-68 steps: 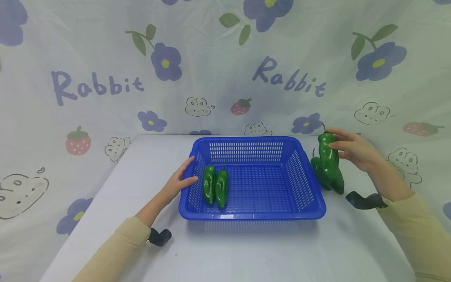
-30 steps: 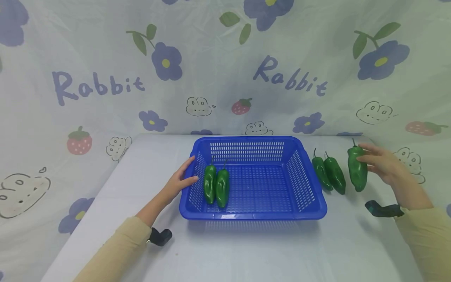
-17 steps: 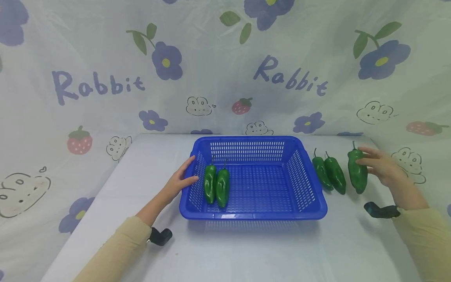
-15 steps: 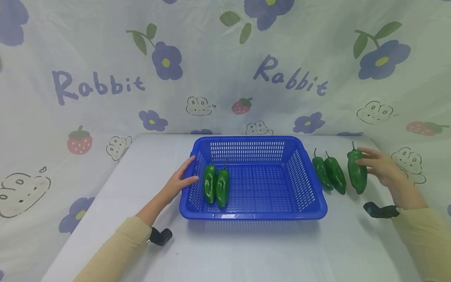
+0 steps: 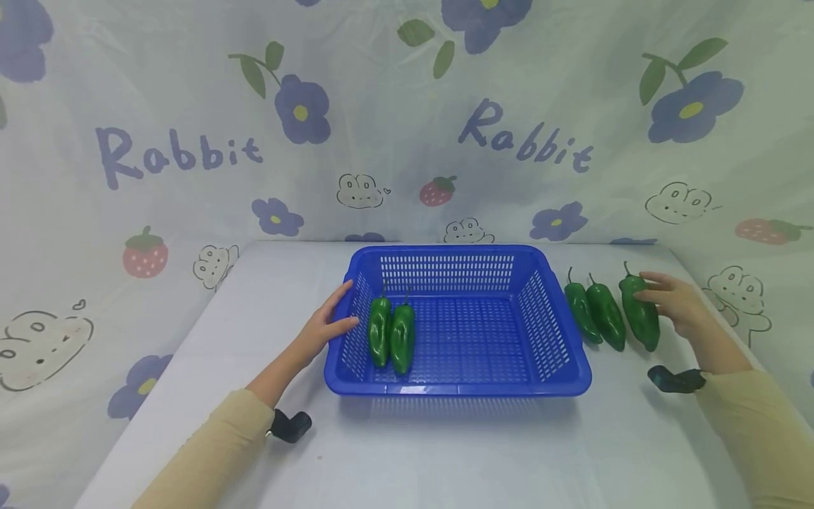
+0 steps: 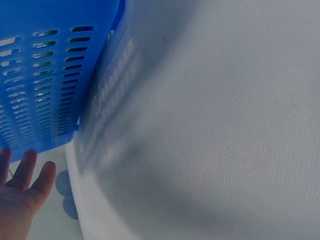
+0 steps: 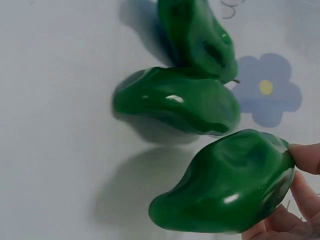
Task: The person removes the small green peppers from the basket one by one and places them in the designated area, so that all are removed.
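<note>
Head view: a blue basket [image 5: 458,389] stood mid-table, its far rim near the edge of the white tabletop [image 5: 420,466], where a flowered curtain [image 5: 394,99] hung; tabletop stretched along the basket's left and near sides. Beyond the right rim ran a row of green peppers: the outer pepper [image 5: 581,311], the middle pepper [image 5: 606,316] just beside it and, rightmost, the held pepper [image 5: 641,322]. The left basket pepper [image 5: 379,332] and right basket pepper [image 5: 403,339] lay side by side toward the basket's left wall. A second earlier the held pepper had been farther right; it had since shifted left, nearer the middle pepper, while basket and left hand stayed put. The person's right hand [image 5: 674,304] reached in from the right, thumb and fingers pinching the held pepper toward its stem end; I could not tell whether the pepper touched the tabletop. The left hand [image 5: 316,332] rested at the basket's left rim, fingers straight and spread.
</note>
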Tool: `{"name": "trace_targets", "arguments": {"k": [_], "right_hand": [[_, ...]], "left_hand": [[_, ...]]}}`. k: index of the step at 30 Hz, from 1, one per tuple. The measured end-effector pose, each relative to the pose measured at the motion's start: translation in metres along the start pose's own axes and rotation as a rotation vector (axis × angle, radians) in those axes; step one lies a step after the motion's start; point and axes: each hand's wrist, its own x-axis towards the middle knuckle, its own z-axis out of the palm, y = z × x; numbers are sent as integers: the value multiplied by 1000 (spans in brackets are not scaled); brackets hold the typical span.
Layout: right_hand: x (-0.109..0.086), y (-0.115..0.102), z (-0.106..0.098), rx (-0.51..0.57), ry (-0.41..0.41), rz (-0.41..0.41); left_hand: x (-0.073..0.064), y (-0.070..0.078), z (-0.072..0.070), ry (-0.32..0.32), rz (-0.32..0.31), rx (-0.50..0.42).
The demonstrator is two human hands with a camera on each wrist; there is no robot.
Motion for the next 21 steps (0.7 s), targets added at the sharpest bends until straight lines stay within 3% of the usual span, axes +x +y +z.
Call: {"name": "trace_targets", "arguments": {"k": [21], "right_hand": [[10, 10, 8, -69, -41, 124]], "left_hand": [[0, 2, 1, -7, -5, -27]]}}
